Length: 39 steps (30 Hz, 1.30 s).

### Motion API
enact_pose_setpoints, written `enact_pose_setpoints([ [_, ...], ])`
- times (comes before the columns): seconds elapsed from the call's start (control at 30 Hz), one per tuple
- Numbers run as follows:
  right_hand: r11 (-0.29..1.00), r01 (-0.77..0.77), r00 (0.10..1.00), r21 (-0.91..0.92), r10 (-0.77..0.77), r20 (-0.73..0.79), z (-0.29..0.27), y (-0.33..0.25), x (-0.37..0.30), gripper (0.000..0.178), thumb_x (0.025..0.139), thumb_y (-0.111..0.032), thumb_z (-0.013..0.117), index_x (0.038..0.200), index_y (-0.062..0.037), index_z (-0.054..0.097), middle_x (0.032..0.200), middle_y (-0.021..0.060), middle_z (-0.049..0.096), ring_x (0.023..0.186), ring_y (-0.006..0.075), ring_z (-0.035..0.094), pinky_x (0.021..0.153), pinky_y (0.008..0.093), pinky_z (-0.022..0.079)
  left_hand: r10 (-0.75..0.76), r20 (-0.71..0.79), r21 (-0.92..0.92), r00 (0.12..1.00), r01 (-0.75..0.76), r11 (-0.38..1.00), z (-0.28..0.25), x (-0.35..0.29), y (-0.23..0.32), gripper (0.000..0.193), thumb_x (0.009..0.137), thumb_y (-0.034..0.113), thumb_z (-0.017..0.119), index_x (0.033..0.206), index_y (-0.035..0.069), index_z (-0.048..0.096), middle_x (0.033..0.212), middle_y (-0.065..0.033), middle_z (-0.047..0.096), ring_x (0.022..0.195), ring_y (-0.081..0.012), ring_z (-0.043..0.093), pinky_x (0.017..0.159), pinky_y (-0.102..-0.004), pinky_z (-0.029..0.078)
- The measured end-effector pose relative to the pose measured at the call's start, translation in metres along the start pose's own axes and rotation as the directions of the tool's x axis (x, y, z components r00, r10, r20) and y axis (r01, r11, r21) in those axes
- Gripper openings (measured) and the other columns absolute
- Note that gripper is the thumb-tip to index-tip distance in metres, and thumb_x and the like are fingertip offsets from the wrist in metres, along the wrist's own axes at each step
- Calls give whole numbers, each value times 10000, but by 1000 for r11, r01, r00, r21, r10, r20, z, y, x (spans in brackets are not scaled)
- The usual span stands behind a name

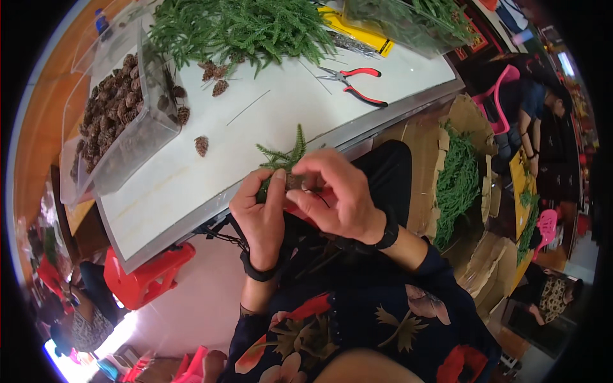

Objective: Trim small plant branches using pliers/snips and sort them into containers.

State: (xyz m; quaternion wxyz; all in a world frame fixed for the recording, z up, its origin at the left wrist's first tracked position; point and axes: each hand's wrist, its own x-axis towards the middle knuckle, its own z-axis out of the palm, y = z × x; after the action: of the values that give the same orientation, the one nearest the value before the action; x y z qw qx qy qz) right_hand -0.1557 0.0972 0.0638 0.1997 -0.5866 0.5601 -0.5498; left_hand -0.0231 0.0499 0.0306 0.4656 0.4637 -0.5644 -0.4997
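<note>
My left hand (260, 207) is closed on a green artificial sprig (290, 153), its needled tips pointing up over the table's near edge. Something small and brown, perhaps a pine cone, shows between my two hands, mostly hidden by fingers. My right hand (341, 191) pinches close beside it, and a thin dark wire (317, 193) curves out from its fingers. Farther off on the white table (185, 172) lie a single pine cone (201, 146), a loose straight wire (249, 107) and red-handled pliers (351, 83) with their handles spread.
A clear plastic bin of pine cones (118, 105) stands at the left. A heap of green sprigs (242, 29) and a yellow packet (357, 32) lie at the back. On the right is a cardboard box of greenery (456, 179). A red stool (143, 274) stands at lower left; other people sit at both sides.
</note>
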Motion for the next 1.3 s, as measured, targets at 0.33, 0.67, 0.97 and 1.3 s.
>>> enact_pose_setpoints([
  [0.33,997,35,999,65,-35,-3,-43,35,28,151,811,9,722,924,-11,624,941,69,568,711,123,565,601,254,475,144,107,266,984,-168,949,45,4,23,75,828,-13,688,903,-24,679,742,-114,641,687,-217,590,648,-292,467],
  [0.67,983,-152,977,107,132,169,-80,52,39,89,841,8,696,891,-1,624,923,36,560,716,93,536,592,221,430,73,206,204,976,-116,972,58,18,30,90,853,7,683,939,-13,697,746,-89,628,688,-166,571,658,-278,449],
  [0.97,966,-222,868,135,133,478,-88,63,52,69,861,-16,696,917,-11,657,901,15,594,721,80,545,602,205,433,-74,371,81,926,47,996,49,15,27,76,897,19,646,930,-40,680,771,-30,595,721,-94,532,661,-226,413],
  [1.3,772,-597,716,217,391,579,-73,61,41,80,909,-54,672,880,7,630,850,-25,599,724,32,520,627,188,422,-122,355,138,927,78,987,46,4,32,101,913,22,619,989,-24,668,781,-11,612,712,-72,534,644,-212,412],
])
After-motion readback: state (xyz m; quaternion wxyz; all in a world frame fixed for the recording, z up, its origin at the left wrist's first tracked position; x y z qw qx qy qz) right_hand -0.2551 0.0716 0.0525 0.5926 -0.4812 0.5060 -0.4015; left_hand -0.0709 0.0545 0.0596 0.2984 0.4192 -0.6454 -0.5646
